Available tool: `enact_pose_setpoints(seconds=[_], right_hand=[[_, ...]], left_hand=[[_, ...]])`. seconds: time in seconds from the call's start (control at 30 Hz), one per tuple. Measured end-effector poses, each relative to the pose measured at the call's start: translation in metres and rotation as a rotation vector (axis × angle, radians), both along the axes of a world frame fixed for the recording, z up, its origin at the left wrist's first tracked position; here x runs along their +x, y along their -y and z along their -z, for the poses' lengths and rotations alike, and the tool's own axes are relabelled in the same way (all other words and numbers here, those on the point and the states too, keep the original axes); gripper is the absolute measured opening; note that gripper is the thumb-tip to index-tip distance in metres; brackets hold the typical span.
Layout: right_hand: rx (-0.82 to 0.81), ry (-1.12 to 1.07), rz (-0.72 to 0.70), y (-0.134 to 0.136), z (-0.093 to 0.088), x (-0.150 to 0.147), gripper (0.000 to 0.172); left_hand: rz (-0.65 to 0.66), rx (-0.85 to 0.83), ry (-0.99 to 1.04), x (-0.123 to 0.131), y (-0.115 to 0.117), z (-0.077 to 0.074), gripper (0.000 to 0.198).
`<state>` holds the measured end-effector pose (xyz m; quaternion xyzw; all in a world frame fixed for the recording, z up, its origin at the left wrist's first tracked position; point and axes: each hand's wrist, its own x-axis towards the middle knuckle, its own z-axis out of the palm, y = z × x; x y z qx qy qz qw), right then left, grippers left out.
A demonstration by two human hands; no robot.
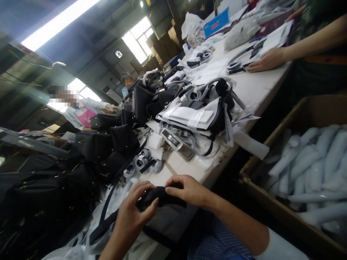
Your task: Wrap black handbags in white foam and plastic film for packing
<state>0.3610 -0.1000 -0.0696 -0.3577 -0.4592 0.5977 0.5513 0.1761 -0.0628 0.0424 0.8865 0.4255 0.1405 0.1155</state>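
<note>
In front of me, at the near edge of the table, my left hand curls its fingers and thumb around the left end of a black bag. My right hand pinches the top edge of the same bag between thumb and fingers. Only a narrow dark part of the bag shows clearly; its lower part is in shadow. A black strap runs down beside my left hand. Just beyond the hands lie coiled, wrapped straps.
Black bags are heaped on the left. A partly wrapped bag lies ahead on the white table, near a metal-cased device. At right stands a cardboard box of wrapped white rolls. Co-workers' hands are beyond.
</note>
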Motion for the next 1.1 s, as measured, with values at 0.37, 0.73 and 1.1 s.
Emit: enact_pose_setpoints(seconds=[0.37, 0.73, 1.1], right_hand=[[-0.009, -0.052, 0.035, -0.001, -0.002, -0.015, 0.016], [0.056, 0.1, 0.139, 0.009, -0.004, -0.037, 0.01], [0.028, 0.001, 0.032, 0.011, -0.004, -0.052, 0.007]], left_hand=[[0.005, -0.052, -0.027, -0.003, 0.003, 0.002, 0.017], [-0.402, 0.14, -0.171, -0.021, 0.04, 0.004, 0.043], [-0.662, -0.03, 0.002, -0.017, 0.067, 0.009, 0.039]])
